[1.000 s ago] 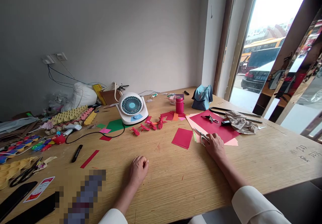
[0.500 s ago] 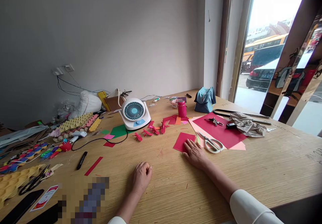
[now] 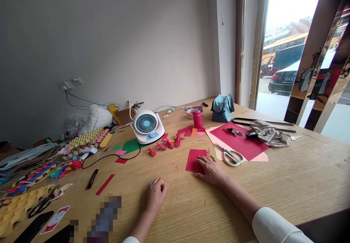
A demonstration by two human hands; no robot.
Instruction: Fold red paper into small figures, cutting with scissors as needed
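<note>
In the head view, the right hand (image 3: 210, 170) is lying flat, fingers spread, on a red paper square (image 3: 194, 160) near the middle of the tabletop (image 3: 287, 184). The left hand (image 3: 155, 195) is resting loosely curled toward the near edge, holding nothing. Scissors (image 3: 230, 155) are lying just right of the square.
</note>
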